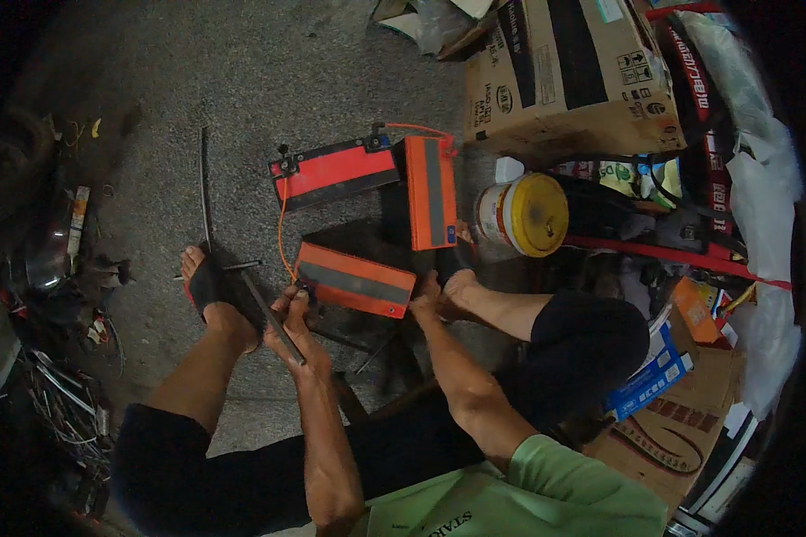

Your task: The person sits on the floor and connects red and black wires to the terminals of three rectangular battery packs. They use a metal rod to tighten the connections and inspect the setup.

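Observation:
Three battery blocks with orange-red tops lie on the ground between my feet. My left hand is closed at the left end of the nearest battery, by a dark terminal where an orange wire ends. Just what its fingers grip is hidden. A grey metal bar runs across this hand toward the wrist. My right hand is closed on the same battery's right end, its fingertips partly hidden. Beyond lies the second battery, with black terminals. The third battery, grey-striped, stands at its right, joined by another orange wire.
A yellow-lidded bucket stands right of the batteries, before a large cardboard box. A thin metal rod lies beyond my left foot. Tangled cables lie at left. A blue box sits among clutter at right.

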Action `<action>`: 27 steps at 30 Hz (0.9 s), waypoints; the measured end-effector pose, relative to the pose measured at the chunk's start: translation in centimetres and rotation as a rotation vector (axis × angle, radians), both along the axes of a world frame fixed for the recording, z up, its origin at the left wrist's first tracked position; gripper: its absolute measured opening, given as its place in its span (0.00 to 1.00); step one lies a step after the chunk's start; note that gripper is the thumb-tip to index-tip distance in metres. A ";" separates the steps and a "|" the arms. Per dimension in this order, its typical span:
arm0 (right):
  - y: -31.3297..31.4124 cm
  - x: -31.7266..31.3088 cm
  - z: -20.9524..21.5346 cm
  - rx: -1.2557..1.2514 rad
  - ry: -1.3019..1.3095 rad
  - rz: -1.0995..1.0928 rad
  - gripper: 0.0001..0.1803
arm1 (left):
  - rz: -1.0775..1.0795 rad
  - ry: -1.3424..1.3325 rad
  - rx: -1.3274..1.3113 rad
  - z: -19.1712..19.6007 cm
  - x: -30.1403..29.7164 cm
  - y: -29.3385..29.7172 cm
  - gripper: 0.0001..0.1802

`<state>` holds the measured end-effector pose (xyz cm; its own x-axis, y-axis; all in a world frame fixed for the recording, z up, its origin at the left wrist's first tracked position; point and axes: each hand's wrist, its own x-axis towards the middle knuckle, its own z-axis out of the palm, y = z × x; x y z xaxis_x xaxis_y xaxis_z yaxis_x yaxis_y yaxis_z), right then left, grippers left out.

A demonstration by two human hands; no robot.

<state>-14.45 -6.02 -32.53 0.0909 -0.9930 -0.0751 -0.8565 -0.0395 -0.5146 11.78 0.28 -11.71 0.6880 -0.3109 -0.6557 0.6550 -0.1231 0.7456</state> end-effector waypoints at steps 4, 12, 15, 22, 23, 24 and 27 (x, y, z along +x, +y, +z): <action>-0.4 -0.5 0.2 -0.025 -0.192 0.025 0.22 | 0.040 0.101 -0.046 0.8 0.6 0.1 0.11; -3.7 1.3 6.5 0.891 0.095 -0.223 0.12 | 0.018 0.122 -0.038 0.6 1.7 1.0 0.12; -4.5 -2.3 8.1 0.962 -0.010 -0.205 0.17 | -0.021 0.184 -0.086 -0.2 0.4 0.1 0.13; -7.1 4.2 22.4 0.827 0.632 0.492 0.11 | -0.112 0.094 0.121 0.6 0.6 0.6 0.16; -6.9 4.8 23.9 0.773 0.563 0.496 0.11 | -0.103 0.084 0.090 0.2 0.7 0.8 0.16; -6.2 5.6 25.2 0.646 0.410 0.522 0.10 | -0.081 0.091 0.080 -0.2 0.7 1.0 0.16; -4.5 7.6 26.5 0.710 -0.137 0.307 0.09 | -0.041 0.141 0.024 0.0 0.2 0.3 0.16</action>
<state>-6.80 -10.50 -5.99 0.4081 -0.6405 -0.6505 -0.7877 0.1131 -0.6056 12.00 0.63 -11.70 0.5757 -0.3197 -0.7525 0.7470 -0.1685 0.6431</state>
